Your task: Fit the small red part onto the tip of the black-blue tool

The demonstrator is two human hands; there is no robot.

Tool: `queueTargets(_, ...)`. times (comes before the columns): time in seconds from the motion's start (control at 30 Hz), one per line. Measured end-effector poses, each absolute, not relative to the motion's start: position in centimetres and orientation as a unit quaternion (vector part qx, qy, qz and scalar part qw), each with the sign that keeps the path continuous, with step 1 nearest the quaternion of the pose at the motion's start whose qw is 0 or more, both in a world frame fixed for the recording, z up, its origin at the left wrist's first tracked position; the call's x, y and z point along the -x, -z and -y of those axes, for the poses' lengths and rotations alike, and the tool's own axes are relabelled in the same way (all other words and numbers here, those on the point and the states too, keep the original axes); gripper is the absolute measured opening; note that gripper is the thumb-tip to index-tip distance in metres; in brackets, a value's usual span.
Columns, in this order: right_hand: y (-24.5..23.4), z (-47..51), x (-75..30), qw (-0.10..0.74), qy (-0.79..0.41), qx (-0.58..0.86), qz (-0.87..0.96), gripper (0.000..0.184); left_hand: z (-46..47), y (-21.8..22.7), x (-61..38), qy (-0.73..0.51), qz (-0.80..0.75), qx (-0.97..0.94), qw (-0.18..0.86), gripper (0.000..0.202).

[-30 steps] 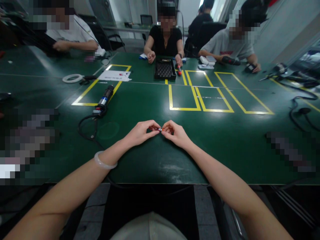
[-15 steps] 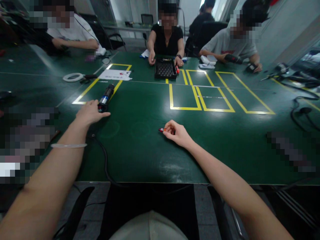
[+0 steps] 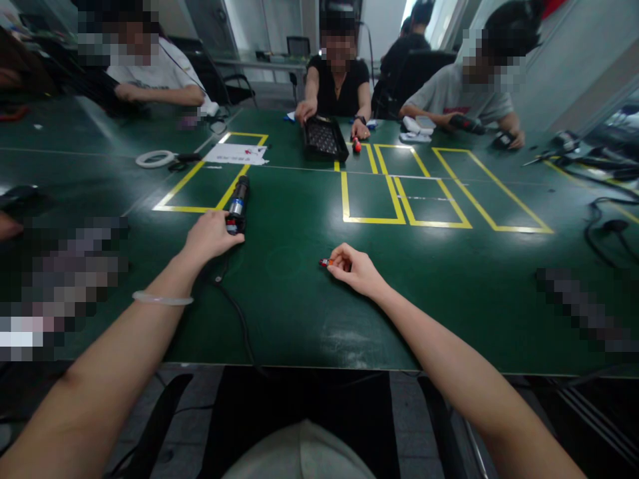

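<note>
A small red-and-orange piece (image 3: 324, 262) was pinched in the right hand (image 3: 357, 271), its red end poking out toward the left; the fingers were drawn together on it, the thumb below and the others curled behind. It was over the near part of the green desk (image 3: 299, 319), roughly in front of the wearer, and whether it touched the surface could not be told. Well apart from it, the left hand (image 3: 212, 234) had hold of the near end of a black cylindrical tool (image 3: 239, 198) with a silver and blue band, its fingers partly round that end and the thumb out along the near side. The tool pointed away from the wearer, and a black cable (image 3: 242, 322) curved from near the hand to the desk's near edge. A pale bracelet (image 3: 162, 299) circled the left wrist.

Beyond the tool, yellow tape (image 3: 374, 221) outlined rectangles on the desk, with a white sheet of paper (image 3: 238, 154) across one and a white ring (image 3: 156, 159) to its left. Across the desk, a co-worker in a black top (image 3: 337, 83) had one hand at a black tray (image 3: 327, 141) sitting askew, and the other beside a red object (image 3: 356, 146). To the right, a co-worker in a grey shirt (image 3: 456, 90) held a dark handheld tool (image 3: 466, 124)
</note>
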State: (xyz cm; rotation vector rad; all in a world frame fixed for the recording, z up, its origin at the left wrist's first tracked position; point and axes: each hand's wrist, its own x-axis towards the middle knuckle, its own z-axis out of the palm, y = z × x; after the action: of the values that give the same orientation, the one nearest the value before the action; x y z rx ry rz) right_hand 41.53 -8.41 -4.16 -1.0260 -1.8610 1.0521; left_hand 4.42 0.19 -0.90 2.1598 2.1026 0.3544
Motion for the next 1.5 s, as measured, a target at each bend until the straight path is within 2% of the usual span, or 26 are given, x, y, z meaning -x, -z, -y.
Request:
queueTargets(0.1, 4.0, 8.5, -41.5, 0.373, -0.405, 0.401, 0.732, 0.016, 1.9, 0.9, -8.6, -0.092, -0.681, -0.727, 0.007, 0.075)
queueTargets(0.23, 4.0, 8.5, -41.5, 0.376, -0.39, 0.403, 0.738, 0.015, 4.8, 0.8, -13.8, -0.084, -0.632, -0.77, 0.0, 0.07)
queueTargets(0.53, 4.2, 8.6, -41.4, 0.38, -0.352, 0.417, 0.747, 0.014, 9.4, 1.1, -20.2, -0.122, -0.528, -0.839, 0.039, 0.059)
queueTargets(0.8, 4.2, 8.5, -41.3, 0.318, -0.276, 0.449, 0.788, 0.016, 10.5, 1.2, -21.9, -0.14, -0.498, -0.854, 0.051, 0.06)
queueTargets(0.97, 4.2, 8.6, -41.3, 0.342, -0.315, 0.421, 0.779, 0.013, 10.6, 1.3, -22.0, -0.143, -0.496, -0.855, 0.044, 0.058)
queueTargets(1.33, 4.5, 8.5, -41.7, 0.366, -0.299, 0.369, 0.801, 0.009, 10.8, 1.4, -22.3, -0.126, -0.494, -0.86, -0.006, 0.06)
queueTargets(1.5, 4.1, 8.4, -41.9, 0.349, -0.268, 0.366, 0.82, 0.011, 10.7, 0.6, -23.3, -0.092, -0.512, -0.853, -0.034, 0.049)
